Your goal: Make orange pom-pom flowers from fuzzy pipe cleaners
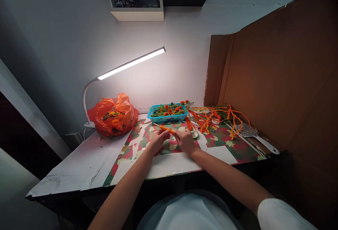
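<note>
We've got a basket (166, 119) in stiff-looking, holey plastic. Left of it, the bag (117, 127) is thin, crinkly, kinda shiny plastic. Right of it, we see fuzzy, matt strands (206, 122) and matt cardboard (269, 68), ragged-edged. In front, our stick (166, 129) has a woody-looking tip.

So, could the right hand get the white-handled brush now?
Probably yes: the brush lies off to the right with its handle uncovered, though orange strands lie close by. The right hand is on the orange-wrapped stick, so it may need to let go first.
</note>
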